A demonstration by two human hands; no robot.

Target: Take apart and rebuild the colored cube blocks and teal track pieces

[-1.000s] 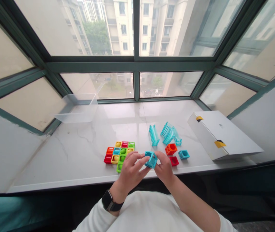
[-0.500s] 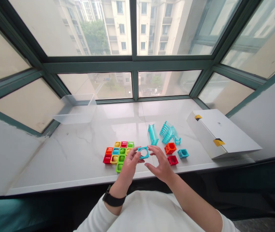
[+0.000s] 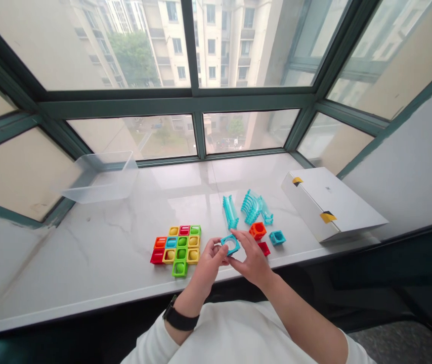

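Note:
A blue cube block [image 3: 230,244] with a round opening in its face is held up over the front of the sill. My left hand [image 3: 213,260] grips its left side, thumb on the near edge. My right hand [image 3: 251,257] has its fingers and thumb closed on the block's right side. To the left lies a flat group of joined blocks in red, yellow, green and blue [image 3: 181,241]. Just right of my right hand are an orange-red block [image 3: 257,231], a red block [image 3: 264,248] partly hidden by the hand, and another blue block [image 3: 277,237].
Clear turquoise track pieces, one straight [image 3: 230,212] and others curved [image 3: 253,206], lie behind the loose blocks. At the back left stands a clear plastic bin [image 3: 100,192]. A white box [image 3: 333,202] with yellow-black tabs is on the right. Windows rise behind the marble sill [image 3: 125,273].
My right hand has closed in on the blue block, which is now tilted and held between both hands. The view has turned a little to the right.

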